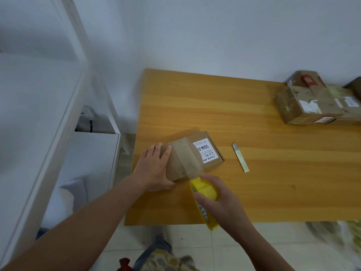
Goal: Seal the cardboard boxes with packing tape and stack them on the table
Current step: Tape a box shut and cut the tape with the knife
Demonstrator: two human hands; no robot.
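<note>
At the left of the scene, beyond the table's edge, white furniture panels (58, 133) are standing beside the light wood-grain table (254, 173), whose near-left part is carrying the work. The person's left hand (154, 169) is lying spread and flat against the left end of the small brown cardboard box (187, 159), fingers reaching up over its top edge and thumb low along the near side, pinning it to the table rather than gripping it. A band of clear packing tape (190, 159) is running over the top of the box and down its near face, just left of the white printed label (205, 150). The tape is stretching straight to the yellow tape roll (205, 194), which the right hand (220, 204) is holding closed around its rim, just near of the box and pulled taut toward the person. The step in hand appears to be the sealing of this box, with the strip laid but not yet cut free. Just right of the box a slim metal blade with a yellowish end (240, 157) is lying untouched on the table; the next move probably calls for severing the tape, with that blade or by tearing, then pressing the loose end down. At the far right a pile of worn brown cardboard boxes (312, 102) with labels and red print is sitting, well apart, where the finished box would likely be stacked.
</note>
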